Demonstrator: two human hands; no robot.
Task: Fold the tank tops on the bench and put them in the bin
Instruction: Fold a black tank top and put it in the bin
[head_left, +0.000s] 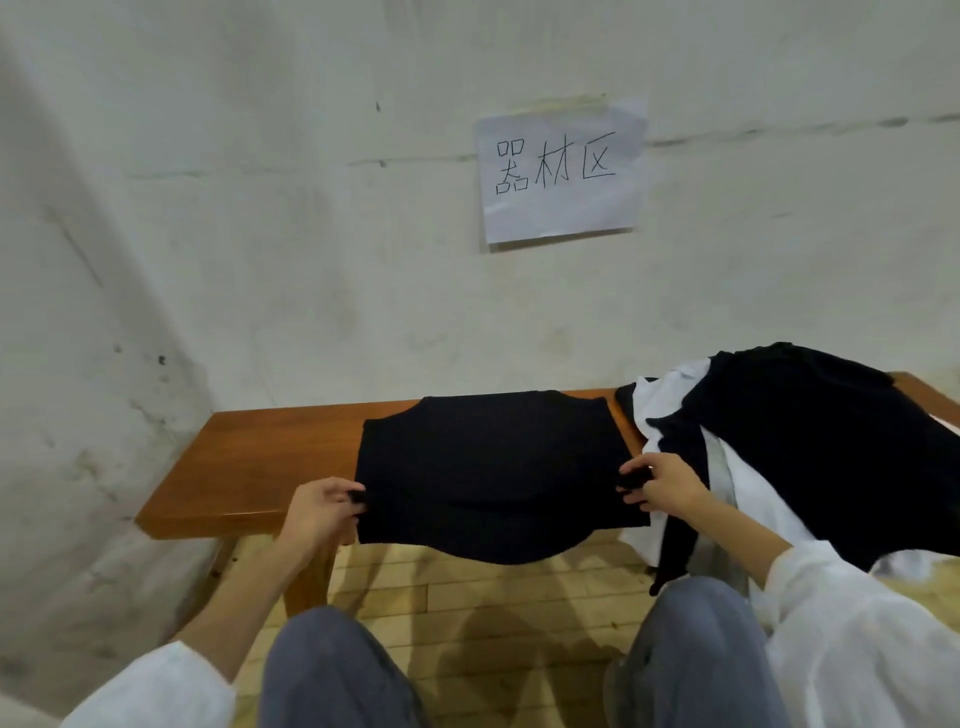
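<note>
Knees (332, 670) below; left hand (322, 512), right hand (662, 486) pinch opposite edges of black tank top (493, 467) flat on bench (260, 467).

From my seat the black tank top (493, 467) is too dark for me to make out seams or how many layers lie there, and it covers the middle of the tabletop (249, 457). The fingertips of the left hand (322, 506) and the right hand (665, 486) are partly buried in the fabric where they pinch its side edges. The pile of garments (805, 441) hides the tabletop's right end and runs off the right edge, so I can't count its pieces; the bottom edge cuts off both sleeves (857, 623) and knees (332, 670).
</note>
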